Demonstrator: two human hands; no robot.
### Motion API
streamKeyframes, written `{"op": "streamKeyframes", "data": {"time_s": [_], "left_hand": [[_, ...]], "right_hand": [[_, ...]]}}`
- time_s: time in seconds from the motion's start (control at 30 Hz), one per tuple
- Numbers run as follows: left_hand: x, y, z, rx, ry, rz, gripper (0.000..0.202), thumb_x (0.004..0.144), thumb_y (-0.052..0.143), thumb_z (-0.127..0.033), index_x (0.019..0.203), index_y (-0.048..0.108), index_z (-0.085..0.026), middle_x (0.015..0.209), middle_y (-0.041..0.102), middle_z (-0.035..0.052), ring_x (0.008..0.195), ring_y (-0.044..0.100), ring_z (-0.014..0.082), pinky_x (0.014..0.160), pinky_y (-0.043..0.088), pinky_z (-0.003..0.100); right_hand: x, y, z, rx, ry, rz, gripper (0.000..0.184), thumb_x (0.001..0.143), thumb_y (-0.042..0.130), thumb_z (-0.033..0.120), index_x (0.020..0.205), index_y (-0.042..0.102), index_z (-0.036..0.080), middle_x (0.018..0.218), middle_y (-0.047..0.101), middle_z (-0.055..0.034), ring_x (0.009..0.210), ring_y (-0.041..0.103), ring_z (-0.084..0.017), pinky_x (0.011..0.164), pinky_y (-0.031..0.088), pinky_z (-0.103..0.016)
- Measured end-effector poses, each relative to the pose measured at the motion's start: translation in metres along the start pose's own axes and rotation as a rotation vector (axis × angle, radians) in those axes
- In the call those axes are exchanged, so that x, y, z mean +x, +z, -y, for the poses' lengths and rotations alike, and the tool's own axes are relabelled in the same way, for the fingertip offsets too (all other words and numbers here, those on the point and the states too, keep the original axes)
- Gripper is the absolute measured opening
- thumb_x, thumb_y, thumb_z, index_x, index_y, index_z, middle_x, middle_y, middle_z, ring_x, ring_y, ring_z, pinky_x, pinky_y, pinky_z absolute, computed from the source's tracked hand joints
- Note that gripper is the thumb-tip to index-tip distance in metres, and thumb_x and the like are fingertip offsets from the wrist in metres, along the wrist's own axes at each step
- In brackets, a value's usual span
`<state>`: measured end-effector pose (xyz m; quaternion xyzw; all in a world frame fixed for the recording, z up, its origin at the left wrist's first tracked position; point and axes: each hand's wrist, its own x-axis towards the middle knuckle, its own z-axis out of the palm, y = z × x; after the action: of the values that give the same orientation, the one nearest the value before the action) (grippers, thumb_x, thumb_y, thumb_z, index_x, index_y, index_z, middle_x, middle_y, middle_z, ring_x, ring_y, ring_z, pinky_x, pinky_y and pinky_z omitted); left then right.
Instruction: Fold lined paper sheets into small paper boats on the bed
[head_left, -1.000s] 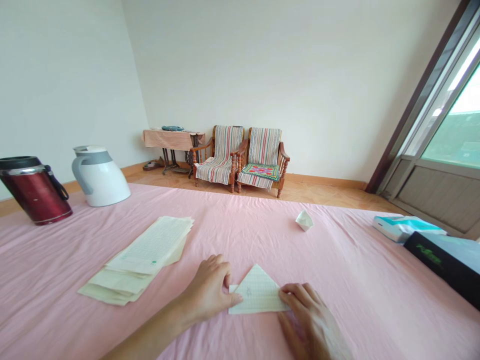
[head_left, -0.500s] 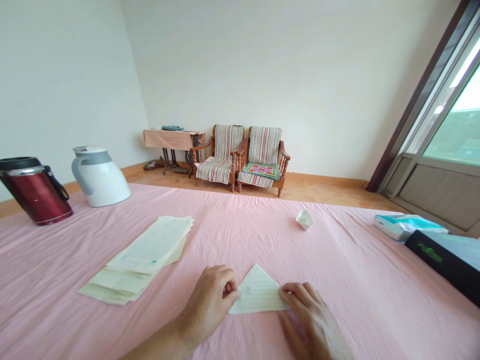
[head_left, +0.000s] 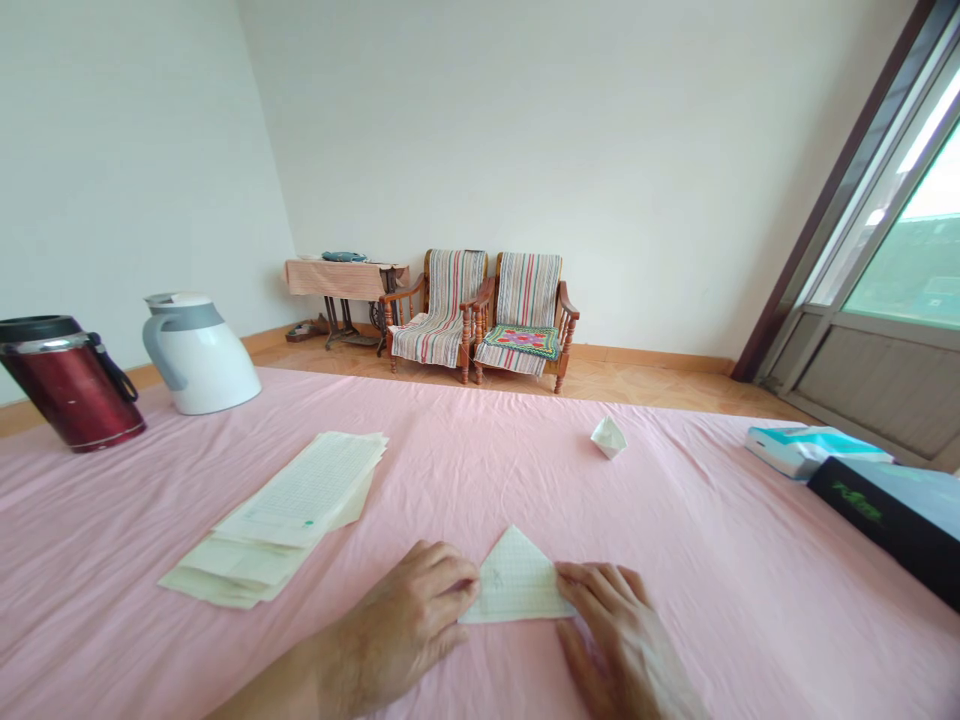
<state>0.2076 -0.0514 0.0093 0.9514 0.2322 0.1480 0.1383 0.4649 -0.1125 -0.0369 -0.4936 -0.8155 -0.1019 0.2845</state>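
Note:
A sheet of grid paper folded into a triangle (head_left: 516, 582) lies on the pink cloth near me. My left hand (head_left: 409, 620) has its fingers curled onto the triangle's left corner, pinching the edge there. My right hand (head_left: 619, 640) lies with its fingers pressed flat on the triangle's right corner, holding it down. A stack of loose grid sheets (head_left: 289, 515) rests to the left of my left hand. A small white folded paper boat (head_left: 608, 437) sits farther back on the cloth.
A red thermos (head_left: 67, 380) and a white jug (head_left: 199, 352) stand at the far left of the table (head_left: 712, 560). A teal tissue pack (head_left: 806, 447) and a black box (head_left: 889, 515) lie at the right edge. Two striped chairs (head_left: 484, 315) stand by the far wall.
My left hand has drawn back toward me and curled its fingers onto the triangle's left corner. My right hand has stayed on the right corner.

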Motion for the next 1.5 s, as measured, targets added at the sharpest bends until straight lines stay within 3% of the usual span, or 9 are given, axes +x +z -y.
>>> {"op": "streamKeyframes", "data": {"time_s": [0.3,0.47,0.63,0.8,0.97,1.17,1.37,1.5], "left_hand": [[0.0,0.003,0.001,-0.051,-0.023,-0.046,0.03,0.085,0.061,-0.011,0.113,0.061,-0.021,0.115,0.064,0.0039,0.109,0.053,0.0205,0.097,0.036,0.036],[-0.001,0.008,0.003,-0.088,-0.027,-0.104,0.019,0.084,0.06,-0.009,0.099,0.062,-0.02,0.109,0.065,0.0035,0.105,0.054,0.0194,0.096,0.036,0.034],[0.005,0.008,0.0,-0.051,-0.083,-0.107,0.025,0.076,0.071,-0.015,0.097,0.059,-0.019,0.097,0.064,0.0034,0.093,0.054,0.0215,0.085,0.04,0.035],[0.009,0.013,-0.003,0.089,-0.05,-0.081,0.004,0.086,0.061,-0.015,0.085,0.058,-0.017,0.089,0.062,0.0031,0.087,0.053,0.0209,0.08,0.041,0.033],[0.007,0.021,-0.002,0.128,-0.009,-0.135,0.015,0.092,0.048,-0.009,0.082,0.057,-0.016,0.084,0.061,0.0033,0.08,0.053,0.0187,0.074,0.04,0.031],[0.011,0.024,0.0,-0.063,-0.143,-0.263,0.02,0.089,0.051,-0.008,0.072,0.056,-0.017,0.073,0.057,0.0006,0.075,0.053,0.0158,0.067,0.039,0.025],[0.014,0.023,0.001,-0.173,-0.246,-0.275,0.018,0.082,0.052,-0.002,0.074,0.058,-0.017,0.073,0.057,-0.0002,0.076,0.054,0.0154,0.067,0.038,0.024],[0.016,0.024,0.0,-0.234,-0.351,-0.291,0.018,0.075,0.055,0.0,0.076,0.059,-0.017,0.076,0.059,-0.0002,0.074,0.056,0.0147,0.067,0.04,0.023]], "right_hand": [[0.004,-0.003,0.004,0.044,0.016,0.011,0.029,0.075,0.046,0.007,0.102,0.053,0.017,0.099,0.066,-0.0101,0.087,0.061,-0.024,0.074,0.045,-0.04],[0.004,-0.003,0.003,0.034,0.027,0.035,0.033,0.075,0.047,0.008,0.107,0.053,0.018,0.103,0.066,-0.0097,0.089,0.06,-0.023,0.076,0.046,-0.038],[0.004,-0.005,0.001,0.081,0.059,0.091,0.032,0.078,0.054,0.012,0.109,0.053,0.019,0.109,0.064,-0.0084,0.095,0.058,-0.023,0.078,0.045,-0.038],[0.007,-0.005,-0.001,0.14,0.123,0.063,0.017,0.08,0.058,0.016,0.096,0.059,0.021,0.101,0.064,-0.0052,0.09,0.057,-0.023,0.079,0.043,-0.038],[0.014,-0.011,0.0,0.148,0.115,0.118,0.019,0.078,0.06,0.012,0.093,0.063,0.022,0.093,0.065,-0.0032,0.086,0.057,-0.023,0.08,0.041,-0.042],[0.018,-0.017,0.003,0.186,0.189,0.136,0.014,0.075,0.065,0.016,0.087,0.066,0.022,0.088,0.065,-0.003,0.083,0.056,-0.023,0.077,0.04,-0.041],[0.012,0.003,-0.013,0.311,0.316,0.119,0.017,0.08,0.058,0.017,0.087,0.069,0.027,0.088,0.065,-0.0012,0.083,0.058,-0.021,0.075,0.038,-0.035],[0.016,0.01,-0.02,0.429,0.475,0.119,0.014,0.078,0.057,0.019,0.074,0.069,0.025,0.079,0.064,-0.0003,0.079,0.059,-0.019,0.077,0.038,-0.034]]}}
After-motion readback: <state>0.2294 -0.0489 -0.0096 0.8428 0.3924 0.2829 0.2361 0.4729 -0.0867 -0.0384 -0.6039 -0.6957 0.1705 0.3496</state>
